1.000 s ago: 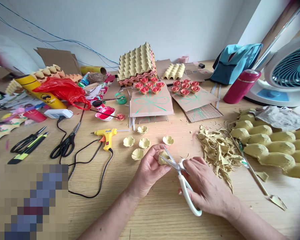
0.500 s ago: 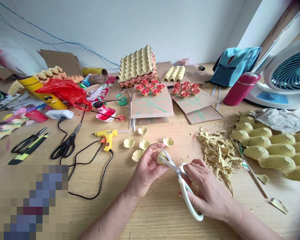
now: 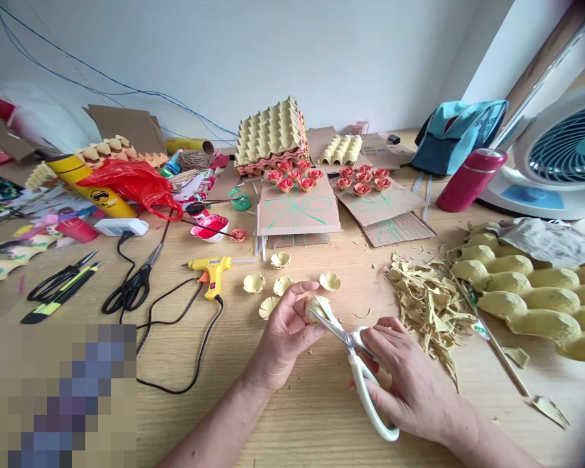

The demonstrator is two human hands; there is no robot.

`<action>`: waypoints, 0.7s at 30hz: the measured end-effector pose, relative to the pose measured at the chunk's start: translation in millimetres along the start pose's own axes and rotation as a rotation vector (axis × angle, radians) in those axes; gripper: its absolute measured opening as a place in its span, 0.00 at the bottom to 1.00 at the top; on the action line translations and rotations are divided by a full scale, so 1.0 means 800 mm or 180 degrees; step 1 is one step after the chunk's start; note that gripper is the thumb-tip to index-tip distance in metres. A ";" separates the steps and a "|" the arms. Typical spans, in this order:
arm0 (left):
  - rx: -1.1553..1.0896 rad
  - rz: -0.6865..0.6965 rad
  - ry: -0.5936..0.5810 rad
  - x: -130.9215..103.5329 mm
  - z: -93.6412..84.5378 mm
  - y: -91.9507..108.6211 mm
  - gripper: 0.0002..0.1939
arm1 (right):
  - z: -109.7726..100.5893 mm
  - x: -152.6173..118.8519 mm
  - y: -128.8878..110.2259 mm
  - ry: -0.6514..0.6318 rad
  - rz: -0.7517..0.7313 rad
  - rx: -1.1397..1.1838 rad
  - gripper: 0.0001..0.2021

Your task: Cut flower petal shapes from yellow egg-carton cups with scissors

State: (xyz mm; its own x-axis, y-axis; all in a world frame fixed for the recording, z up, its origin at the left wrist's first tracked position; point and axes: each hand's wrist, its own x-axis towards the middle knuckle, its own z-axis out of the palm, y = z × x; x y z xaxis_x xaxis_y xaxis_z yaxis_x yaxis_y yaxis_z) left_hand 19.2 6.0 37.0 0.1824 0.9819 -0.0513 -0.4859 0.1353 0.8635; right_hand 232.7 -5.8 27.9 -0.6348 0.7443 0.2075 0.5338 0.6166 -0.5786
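Note:
My left hand (image 3: 285,335) pinches a small pale yellow egg-carton cup (image 3: 316,311) between thumb and fingers. White-handled scissors (image 3: 376,406) are in my right hand (image 3: 407,383), with fingers and thumb through the loops. Their blades point left and lie against the cup, slightly parted. Just beyond my left hand, several pale yellow petal-shaped cups rest on the table, among them one (image 3: 330,281) near my fingertips and another (image 3: 254,283) farther left. Part of the held cup is hidden by my fingers and the blades.
Right of my hands lie a heap of carton scraps (image 3: 426,302) and an egg tray (image 3: 546,292). A yellow glue gun (image 3: 213,273) with a black cable and black scissors (image 3: 129,286) are to the left. Red flowers stand on cardboard (image 3: 297,218) at the back.
The scissor blades have drawn closer together at the cup. Both hands have stayed nearly in place, while the whole view has shifted slightly.

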 end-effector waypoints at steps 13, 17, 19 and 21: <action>-0.0084 0.0007 -0.0059 0.000 -0.001 0.003 0.26 | -0.001 0.001 -0.003 0.0084 -0.0134 -0.0176 0.13; -0.0070 -0.0005 -0.0087 0.001 -0.002 0.002 0.25 | -0.003 0.002 -0.003 0.0193 0.0036 0.0048 0.11; -0.0023 -0.0018 -0.0102 0.001 -0.003 0.000 0.24 | -0.002 0.002 0.000 0.0308 0.0266 0.0337 0.11; 0.0034 -0.0026 -0.0122 0.001 -0.002 -0.002 0.23 | 0.000 0.001 0.005 0.0405 0.0545 0.0716 0.11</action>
State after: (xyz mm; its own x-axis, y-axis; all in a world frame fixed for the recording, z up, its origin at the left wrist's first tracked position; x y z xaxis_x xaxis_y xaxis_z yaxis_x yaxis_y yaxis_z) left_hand 18.7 6.6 34.6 0.2191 0.9749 -0.0391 -0.4751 0.1417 0.8685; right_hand 234.1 -2.4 25.3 -0.4638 0.8673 0.1807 0.4809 0.4178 -0.7708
